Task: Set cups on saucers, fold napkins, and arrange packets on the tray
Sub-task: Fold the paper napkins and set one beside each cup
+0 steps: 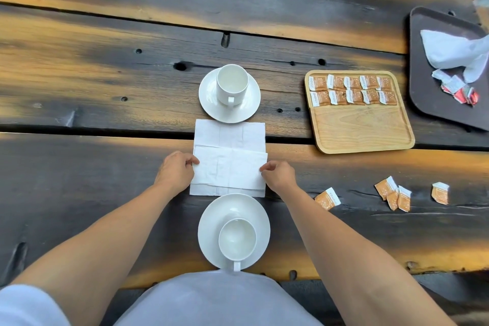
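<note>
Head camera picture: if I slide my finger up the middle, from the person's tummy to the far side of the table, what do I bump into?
First the near cup on the near saucer → napkin, pinched by the left hand and right hand → far cup on the far saucer.

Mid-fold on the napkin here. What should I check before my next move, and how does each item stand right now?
1. Left hand pinches the napkin flap's left edge: ok.
2. Right hand pinches the flap's right edge: ok.
3. Napkin free of both saucer rims: cannot tell; its edges meet the far saucer and the near saucer.
4. Far cup and near cup seated on their saucers: ok.
5. All packets on the wooden tray: not ok; loose packets lie on the table.
</note>
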